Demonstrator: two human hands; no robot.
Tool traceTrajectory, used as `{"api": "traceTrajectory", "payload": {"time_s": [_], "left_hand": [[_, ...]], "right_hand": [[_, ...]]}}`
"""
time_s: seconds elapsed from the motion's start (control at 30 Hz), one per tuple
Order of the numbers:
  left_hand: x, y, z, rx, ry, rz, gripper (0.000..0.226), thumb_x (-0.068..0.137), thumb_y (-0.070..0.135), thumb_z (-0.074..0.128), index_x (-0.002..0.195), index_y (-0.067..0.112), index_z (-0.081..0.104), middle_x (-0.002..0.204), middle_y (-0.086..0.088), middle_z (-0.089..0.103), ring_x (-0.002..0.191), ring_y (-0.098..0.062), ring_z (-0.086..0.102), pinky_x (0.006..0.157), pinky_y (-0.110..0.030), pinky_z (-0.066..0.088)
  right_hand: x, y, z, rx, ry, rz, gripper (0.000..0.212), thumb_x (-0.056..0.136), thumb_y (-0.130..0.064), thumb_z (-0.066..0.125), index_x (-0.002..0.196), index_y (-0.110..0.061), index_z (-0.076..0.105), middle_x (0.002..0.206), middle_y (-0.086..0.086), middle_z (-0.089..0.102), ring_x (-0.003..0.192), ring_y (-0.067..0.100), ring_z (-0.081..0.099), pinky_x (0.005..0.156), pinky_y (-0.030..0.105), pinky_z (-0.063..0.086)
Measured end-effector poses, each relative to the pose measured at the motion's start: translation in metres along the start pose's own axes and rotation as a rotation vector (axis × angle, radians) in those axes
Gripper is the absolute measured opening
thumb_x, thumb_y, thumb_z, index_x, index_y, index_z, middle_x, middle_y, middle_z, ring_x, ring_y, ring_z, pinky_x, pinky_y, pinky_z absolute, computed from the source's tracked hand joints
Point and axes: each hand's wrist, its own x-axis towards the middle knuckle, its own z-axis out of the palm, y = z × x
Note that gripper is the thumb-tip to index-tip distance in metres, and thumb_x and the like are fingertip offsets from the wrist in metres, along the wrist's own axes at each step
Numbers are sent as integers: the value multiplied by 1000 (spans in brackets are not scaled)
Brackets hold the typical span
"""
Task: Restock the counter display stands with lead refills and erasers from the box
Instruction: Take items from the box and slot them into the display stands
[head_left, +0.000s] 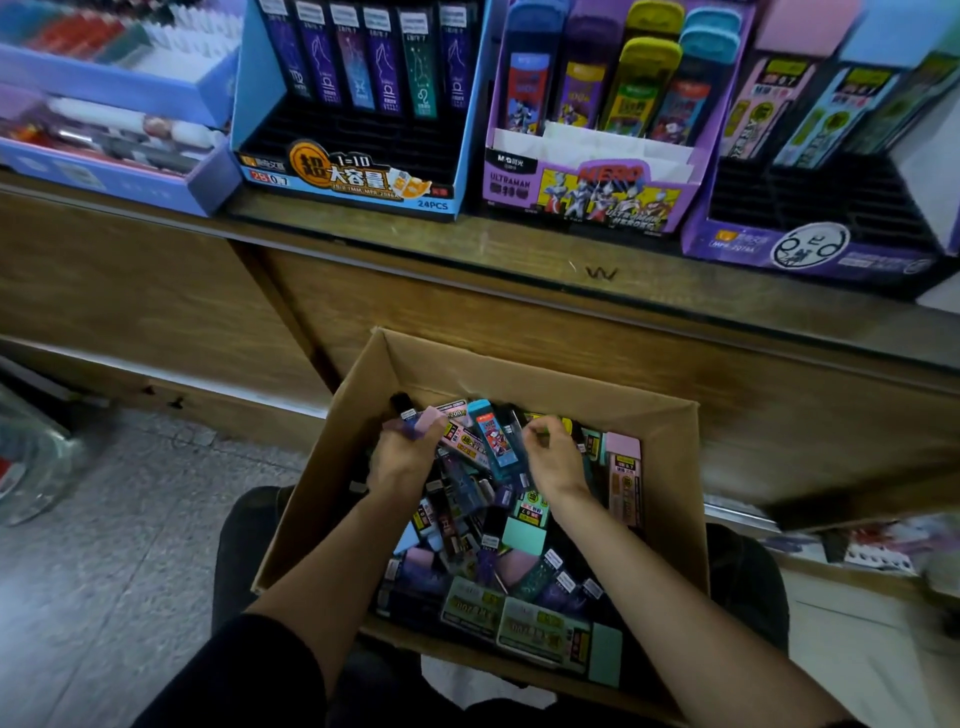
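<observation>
Easily fumbled from here: a bunch of lead refills (431, 423) clamped in the left hand (402, 454), slick plastic on slick plastic, likely to fan apart and drop back into the cardboard box (519, 371) at lower centre. As for the right hand (553, 457), curled over the heap, holding something or not, cannot tell. Slim, glossy rectangular cases, pastel-capped. Easily mis-sorted too between the blue stand (353, 182) and the Ultraman stand (582, 197), top of frame, on the worn wooden bench (519, 254).

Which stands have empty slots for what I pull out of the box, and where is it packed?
Blue stand: black slots bare between its back row and front label. Right purple stand: front slots bare. Ultraman stand: front white pockets empty. The box is crammed.
</observation>
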Motion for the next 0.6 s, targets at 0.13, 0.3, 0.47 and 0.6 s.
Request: {"api": "traceTrajectory", "payload": {"time_s": [0.13,0.3,0.47,0.6], "left_hand": [[8,3,5,48,8,-21,47,75,41,72,112,14,60,106,-13,68,105,-33,60,98,-46,44],[6,6,5,-29,11,-1,44,82,22,70,119,4,54,112,-19,64,109,-36,57,100,-45,41],[-6,4,0,-155,-33,64,39,88,6,62,122,-5,49,115,-24,60,110,-36,57,89,-35,44],[-18,-2,-5,-286,-48,58,32,92,2,53,123,-4,49,116,-24,61,110,-36,58,90,-39,48]], "right_hand": [[3,-3,8,104,-12,98,18,86,-15,65,96,-16,50,88,5,57,73,20,54,60,29,38],[2,-8,17,173,-70,170,53,79,-16,74,120,-12,40,103,3,46,91,20,46,72,25,33],[2,-8,20,203,-101,212,57,80,-6,71,129,-4,42,120,12,52,105,24,50,78,25,36],[-3,-4,19,191,-105,198,25,82,-2,61,104,-9,51,95,9,56,79,20,52,65,27,39]]}}
